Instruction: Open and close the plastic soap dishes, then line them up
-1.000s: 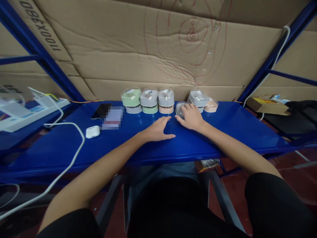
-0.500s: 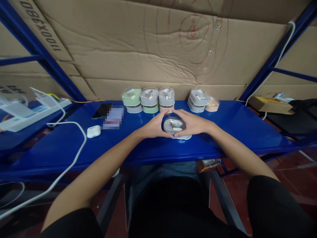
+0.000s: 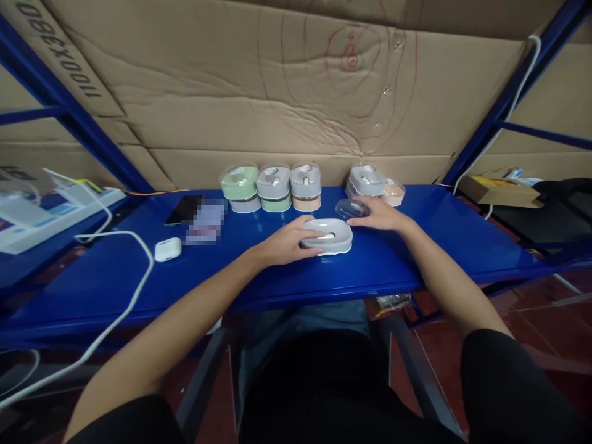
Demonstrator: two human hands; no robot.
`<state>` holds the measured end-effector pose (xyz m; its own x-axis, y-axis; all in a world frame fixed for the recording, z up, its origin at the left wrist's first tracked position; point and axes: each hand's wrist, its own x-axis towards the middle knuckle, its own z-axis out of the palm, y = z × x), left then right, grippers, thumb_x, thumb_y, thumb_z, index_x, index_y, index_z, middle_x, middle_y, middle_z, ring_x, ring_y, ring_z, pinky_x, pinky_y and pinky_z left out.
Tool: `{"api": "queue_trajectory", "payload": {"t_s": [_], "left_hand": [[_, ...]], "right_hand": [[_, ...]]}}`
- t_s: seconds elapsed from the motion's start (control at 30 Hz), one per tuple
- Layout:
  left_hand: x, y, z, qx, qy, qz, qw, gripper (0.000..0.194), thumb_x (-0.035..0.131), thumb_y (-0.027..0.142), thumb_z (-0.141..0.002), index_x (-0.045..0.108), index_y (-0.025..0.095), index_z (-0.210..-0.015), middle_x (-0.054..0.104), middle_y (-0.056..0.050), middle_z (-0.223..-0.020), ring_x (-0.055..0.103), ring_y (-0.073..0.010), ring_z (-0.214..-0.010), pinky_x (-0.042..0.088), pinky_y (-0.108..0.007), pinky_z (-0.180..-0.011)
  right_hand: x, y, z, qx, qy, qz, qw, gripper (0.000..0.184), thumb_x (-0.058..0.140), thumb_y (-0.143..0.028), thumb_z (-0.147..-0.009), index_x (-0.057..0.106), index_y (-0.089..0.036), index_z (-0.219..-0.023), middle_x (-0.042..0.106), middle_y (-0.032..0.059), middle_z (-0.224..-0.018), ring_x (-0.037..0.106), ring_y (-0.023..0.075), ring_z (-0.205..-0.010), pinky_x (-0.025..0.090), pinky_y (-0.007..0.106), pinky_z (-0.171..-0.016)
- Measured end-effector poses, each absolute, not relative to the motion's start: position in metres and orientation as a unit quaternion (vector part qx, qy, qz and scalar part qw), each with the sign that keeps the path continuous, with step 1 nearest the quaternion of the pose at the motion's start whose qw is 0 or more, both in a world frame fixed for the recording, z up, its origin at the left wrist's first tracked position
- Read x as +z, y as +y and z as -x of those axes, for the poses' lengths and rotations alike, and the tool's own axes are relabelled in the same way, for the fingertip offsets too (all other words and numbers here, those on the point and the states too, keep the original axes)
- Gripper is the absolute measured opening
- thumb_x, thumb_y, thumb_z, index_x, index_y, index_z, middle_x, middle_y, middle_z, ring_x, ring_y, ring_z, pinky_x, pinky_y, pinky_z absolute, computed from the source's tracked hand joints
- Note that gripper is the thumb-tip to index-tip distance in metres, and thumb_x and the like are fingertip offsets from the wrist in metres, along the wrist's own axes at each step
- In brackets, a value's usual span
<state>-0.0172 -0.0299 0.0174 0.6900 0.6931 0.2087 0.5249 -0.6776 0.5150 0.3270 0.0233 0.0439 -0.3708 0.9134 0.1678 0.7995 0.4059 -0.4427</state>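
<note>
An oval grey plastic box (image 3: 340,242) rests on the blue table, uncovered, with a small pale piece in its hollow. My left hand (image 3: 285,242) grips its left end, thumb on the near side and fingers reaching over the rim. Just behind and to the right of the box, my right hand (image 3: 380,215) holds a clear domed lid (image 3: 344,209), which is tilted and apart from the box. The fingertips on the lid's far side are partly hidden.
Stacked lidded boxes in green, grey and peach (image 3: 239,179) line the back, with another grey stack (image 3: 367,179) and a peach box (image 3: 393,192) rightward. A white earphone case (image 3: 168,250), a dark phone (image 3: 182,210) and a white cable (image 3: 139,290) lie left.
The clear lid has come off the grey box and moved right with my right hand. My left hand stays on the box. The view has shifted slightly.
</note>
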Motion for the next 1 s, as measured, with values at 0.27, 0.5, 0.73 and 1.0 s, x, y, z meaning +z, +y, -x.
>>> {"api": "queue_trajectory", "payload": {"t_s": [0.27, 0.5, 0.73, 1.0], "left_hand": [[0.030, -0.017, 0.033, 0.245, 0.382, -0.874, 0.172, 0.064, 0.056, 0.072, -0.107, 0.084, 0.023, -0.135, 0.062, -0.016, -0.159, 0.058, -0.0413, -0.153, 0.042, -0.058, -0.137], [0.034, 0.005, 0.064, 0.191, 0.483, -0.846, 0.116, 0.067, 0.057, 0.075, -0.100, 0.082, 0.019, -0.125, 0.068, -0.016, -0.127, 0.071, -0.0393, -0.119, 0.054, -0.064, -0.120], [0.032, 0.006, 0.063, 0.192, 0.486, -0.844, 0.122, 0.063, 0.061, 0.075, -0.097, 0.081, 0.019, -0.118, 0.070, -0.016, -0.122, 0.071, -0.0388, -0.116, 0.057, -0.061, -0.115], [0.033, -0.027, 0.025, 0.250, 0.394, -0.870, 0.160, 0.051, 0.070, 0.068, -0.099, 0.080, 0.025, -0.125, 0.060, -0.014, -0.160, 0.059, -0.0400, -0.152, 0.044, -0.057, -0.135]], "right_hand": [[0.035, 0.028, -0.325, 0.139, -0.824, 0.513, 0.193, 0.086, 0.063, -0.089, -0.099, 0.070, -0.022, -0.152, 0.079, 0.0200, -0.145, 0.077, 0.0443, -0.129, 0.060, 0.066, -0.115], [0.025, 0.031, -0.324, 0.053, -0.832, 0.540, 0.114, 0.095, 0.075, -0.087, -0.090, 0.068, -0.018, -0.155, 0.075, 0.0253, -0.142, 0.072, 0.0510, -0.133, 0.058, 0.071, -0.116], [0.020, 0.030, -0.319, 0.034, -0.832, 0.546, 0.098, 0.094, 0.073, -0.084, -0.093, 0.064, -0.016, -0.157, 0.073, 0.0275, -0.144, 0.067, 0.0549, -0.139, 0.057, 0.074, -0.115], [0.024, 0.029, -0.319, 0.033, -0.792, 0.575, 0.201, 0.094, 0.070, -0.086, -0.094, 0.062, -0.020, -0.161, 0.074, 0.0253, -0.144, 0.069, 0.0526, -0.137, 0.059, 0.073, -0.113]]}}
